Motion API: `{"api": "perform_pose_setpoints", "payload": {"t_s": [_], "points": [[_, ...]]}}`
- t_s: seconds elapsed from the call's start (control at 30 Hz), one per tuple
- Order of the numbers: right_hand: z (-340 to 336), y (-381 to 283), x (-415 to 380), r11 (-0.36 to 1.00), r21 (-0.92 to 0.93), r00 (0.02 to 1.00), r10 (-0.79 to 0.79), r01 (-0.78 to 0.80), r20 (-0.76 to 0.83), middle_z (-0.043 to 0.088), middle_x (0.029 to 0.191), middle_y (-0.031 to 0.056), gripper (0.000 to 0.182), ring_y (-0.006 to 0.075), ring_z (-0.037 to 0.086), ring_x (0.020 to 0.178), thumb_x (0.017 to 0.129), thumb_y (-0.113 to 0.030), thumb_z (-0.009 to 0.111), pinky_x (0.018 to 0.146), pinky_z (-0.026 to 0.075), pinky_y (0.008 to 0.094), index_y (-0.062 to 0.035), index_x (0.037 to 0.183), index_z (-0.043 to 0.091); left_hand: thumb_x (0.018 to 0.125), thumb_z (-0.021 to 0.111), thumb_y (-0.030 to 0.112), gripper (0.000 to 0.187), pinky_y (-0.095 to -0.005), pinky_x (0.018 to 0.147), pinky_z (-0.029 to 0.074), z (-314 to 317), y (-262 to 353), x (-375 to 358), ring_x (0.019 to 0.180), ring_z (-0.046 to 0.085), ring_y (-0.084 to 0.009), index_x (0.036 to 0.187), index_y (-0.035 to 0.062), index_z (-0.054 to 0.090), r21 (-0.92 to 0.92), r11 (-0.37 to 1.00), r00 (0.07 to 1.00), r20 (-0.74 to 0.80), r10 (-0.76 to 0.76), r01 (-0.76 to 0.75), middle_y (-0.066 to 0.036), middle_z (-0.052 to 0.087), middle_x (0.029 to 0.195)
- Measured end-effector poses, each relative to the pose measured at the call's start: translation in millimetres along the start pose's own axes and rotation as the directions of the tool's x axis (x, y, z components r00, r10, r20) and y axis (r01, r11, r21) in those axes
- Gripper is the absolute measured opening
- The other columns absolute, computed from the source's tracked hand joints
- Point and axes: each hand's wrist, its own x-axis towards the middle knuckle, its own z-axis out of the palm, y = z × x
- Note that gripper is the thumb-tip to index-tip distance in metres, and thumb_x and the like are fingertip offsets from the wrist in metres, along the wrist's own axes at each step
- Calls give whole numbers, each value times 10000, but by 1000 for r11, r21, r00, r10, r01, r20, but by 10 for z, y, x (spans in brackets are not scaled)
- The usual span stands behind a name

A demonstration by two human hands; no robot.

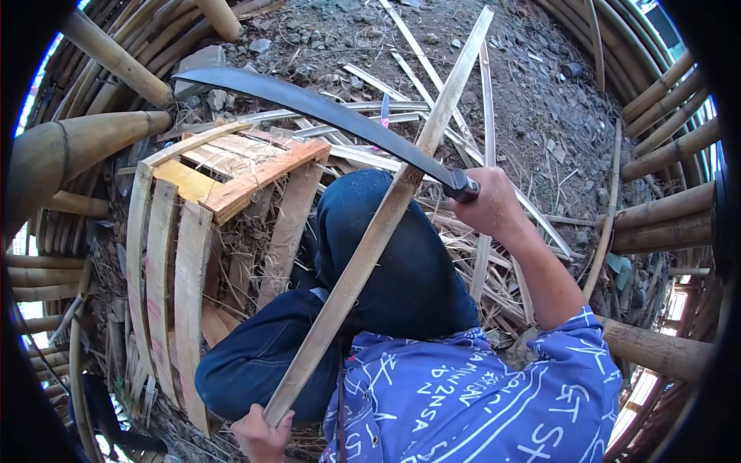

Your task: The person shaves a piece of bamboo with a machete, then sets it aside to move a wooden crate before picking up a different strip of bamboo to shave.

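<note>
The long bamboo strip (370, 224) runs diagonally across my raised knee, its lower end gripped in the closed fingers of my left hand (261, 434). My right hand (494, 204) is clenched on the handle of the curved machete (309, 106), whose blade meets the strip's upper part. Finished slats (166, 262) lie at left, offcuts (432, 85) beyond; judging by this, shaping is under way.

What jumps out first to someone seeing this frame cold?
The long dark curved blade sweeping across the upper middle, gripped by the right hand at centre right. Next, the long bamboo slat running diagonally from the left hand at the bottom edge up to the top, crossing the blade. A wooden pallet lies at left, with bamboo poles ringing the scene.
</note>
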Motion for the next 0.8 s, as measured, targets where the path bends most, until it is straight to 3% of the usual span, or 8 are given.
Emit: {"api": "perform_pose_setpoints", "payload": {"t_s": [0.1,0.17,0.33,0.4,0.47,0.63,0.8], "points": [[35,24,63,1000,-13,1000,18,-18,-8,630,683,198,154,378,628,698,666,-173,647,672,512,435,-20,683,649,817,699,451,465,-405,405,394,48,-16,-47,426,505,-351,769,15,545,14,1000,1000,27,-8,7,-158,471,510],[35,48,116,997,-68,999,22,-24,-27,643,713,190,158,373,634,720,660,-194,665,693,517,433,-39,688,658,771,619,660,670,-407,405,387,234,-150,-150,422,508,-362,600,56,385,-49,993,994,39,-105,106,-133,415,460],[6,51,181,995,-66,997,77,-76,16,655,737,171,169,368,642,745,666,-231,676,711,520,431,-68,713,674,774,590,690,695,-405,398,367,312,-214,-236,408,488,-354,591,59,365,-67,991,992,41,-116,119,-129,392,452],[25,61,189,995,-93,994,-46,36,-102,599,630,198,130,378,609,621,647,-134,679,601,494,409,-16,677,635,777,568,708,710,-407,393,346,238,-121,-161,399,466,-353,584,58,357,-87,988,992,30,-122,125,-130,377,449],[39,80,222,995,-89,993,-53,44,-103,595,625,199,130,380,610,624,645,-132,678,601,492,412,-14,667,627,820,698,443,466,-410,412,385,9,70,-34,444,502,-362,749,18,521,-43,998,999,20,-36,36,-170,474,532],[13,126,321,994,-105,997,-32,25,-64,641,686,179,179,378,641,720,640,-227,689,688,519,434,-68,721,677,822,698,433,455,-419,422,380,6,74,-53,466,500,-376,755,18,524,-88,994,997,54,-62,67,-175,469,545],[38,214,380,979,-143,984,-157,144,-89,649,695,181,155,363,651,704,645,-207,684,673,535,414,-71,719,681,823,697,431,454,-421,420,377,20,64,-61,461,494,-382,758,14,528,-108,992,998,42,-54,58,-179,460,540]]}}
